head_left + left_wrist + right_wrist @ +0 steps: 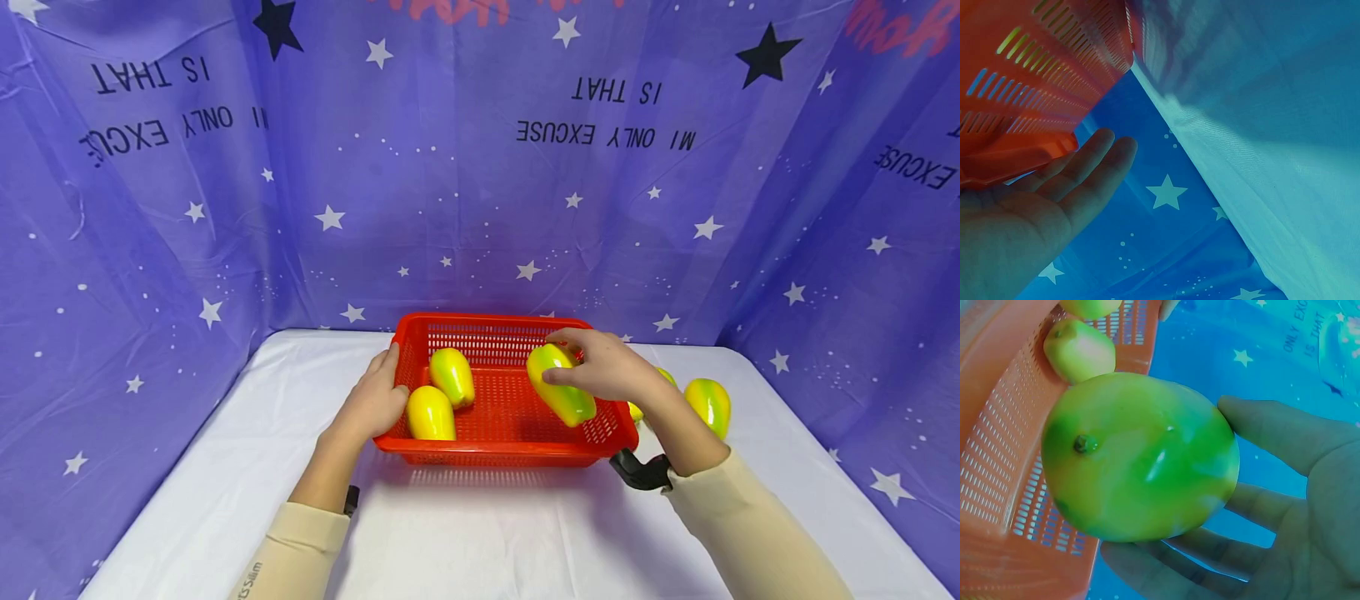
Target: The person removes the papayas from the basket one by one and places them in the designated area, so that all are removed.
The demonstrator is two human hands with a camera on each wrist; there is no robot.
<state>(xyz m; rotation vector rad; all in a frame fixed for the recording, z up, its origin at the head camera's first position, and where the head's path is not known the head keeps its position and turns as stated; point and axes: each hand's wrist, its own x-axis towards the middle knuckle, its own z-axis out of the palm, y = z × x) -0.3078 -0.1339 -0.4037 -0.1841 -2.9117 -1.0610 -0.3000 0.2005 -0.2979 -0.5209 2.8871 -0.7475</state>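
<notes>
A red plastic basket (504, 448) stands on the white cloth. My left hand (375, 400) holds its left rim, thumb over the edge; in the left wrist view the fingers (1094, 178) extend along the outside, the thumb hidden. Over the basket's right half, my right hand (606, 365) grips a glossy yellow-green papaya (558, 385) between thumb and fingers. The right wrist view shows this papaya (1141, 456) close up, its stem end facing the camera. Two yellow papayas, one farther back (452, 377) and one nearer (431, 413), lie inside on the left.
Right of the basket, another yellow-green papaya (708, 407) lies on the white cloth (465, 533). More yellow fruit (636, 412) shows partly behind the right forearm. A purple star-printed curtain (480, 208) encloses the back and sides. A black wrist mount (641, 472) sits by the basket's front right corner.
</notes>
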